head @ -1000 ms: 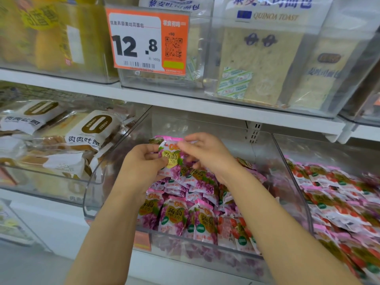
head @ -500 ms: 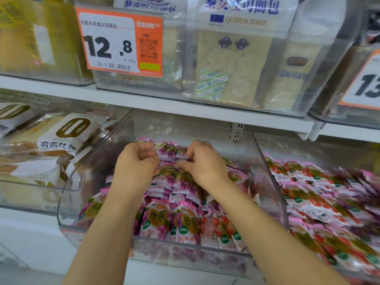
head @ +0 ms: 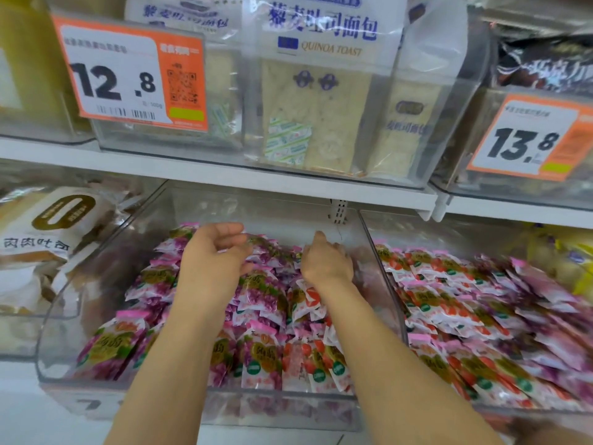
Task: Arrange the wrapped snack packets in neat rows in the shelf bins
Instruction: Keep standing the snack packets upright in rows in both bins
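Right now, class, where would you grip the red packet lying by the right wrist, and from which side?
Probably pinch the red packet by its flat upper edge, from above: it lies atop the purple packets, neighbours crowding its sides, and the clear bin is open-topped.

A second ago both hands pinched one purple packet and held it up. Now that packet is out of them. The left hand [head: 215, 255] has let go and hangs with loose fingers over the back row [head: 272, 250]. The right hand [head: 325, 263] has slid away from the left hand, toward the bin wall [head: 382, 271] beside it. Its fingers are blurry.
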`<state>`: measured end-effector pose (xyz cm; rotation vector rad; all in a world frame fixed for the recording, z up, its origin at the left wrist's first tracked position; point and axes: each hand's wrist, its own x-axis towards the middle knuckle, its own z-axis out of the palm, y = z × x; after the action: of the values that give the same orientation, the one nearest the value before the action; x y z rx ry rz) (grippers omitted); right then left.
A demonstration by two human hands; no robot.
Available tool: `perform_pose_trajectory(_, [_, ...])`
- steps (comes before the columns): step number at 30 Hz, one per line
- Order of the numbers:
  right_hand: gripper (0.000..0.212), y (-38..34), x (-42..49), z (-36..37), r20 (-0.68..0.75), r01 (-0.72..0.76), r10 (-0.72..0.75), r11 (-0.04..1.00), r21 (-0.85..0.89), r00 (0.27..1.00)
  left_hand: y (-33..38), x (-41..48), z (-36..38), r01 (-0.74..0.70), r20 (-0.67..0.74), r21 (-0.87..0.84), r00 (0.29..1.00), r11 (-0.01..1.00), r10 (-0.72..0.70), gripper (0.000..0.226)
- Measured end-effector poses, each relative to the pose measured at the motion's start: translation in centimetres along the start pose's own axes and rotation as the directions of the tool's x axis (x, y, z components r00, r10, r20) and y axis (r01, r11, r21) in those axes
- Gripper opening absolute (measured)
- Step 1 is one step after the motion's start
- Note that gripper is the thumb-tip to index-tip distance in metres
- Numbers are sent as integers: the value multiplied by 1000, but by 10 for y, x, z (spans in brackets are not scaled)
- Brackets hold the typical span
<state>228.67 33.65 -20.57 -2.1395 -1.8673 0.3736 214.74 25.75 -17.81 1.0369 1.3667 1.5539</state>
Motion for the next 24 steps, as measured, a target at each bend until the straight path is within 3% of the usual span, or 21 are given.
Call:
perform_pose_trajectory(13, [66, 5, 7, 13, -4, -49, 49, 997, -54, 999, 1, -4, -8, 12, -8, 18, 1000, 1000, -12, 23])
perform_pose_trajectory(21, [53, 5, 11, 20, -52, -48, 41, 991, -121, 998, 1, -6, -6, 25, 7, 46, 1000, 999, -26, 25])
perform_pose_trajectory(24, [48, 7, 12, 22, -106, -64, 60, 997, -35, 993, 1, -6, -5, 32, 10, 57, 999, 998, -33, 24])
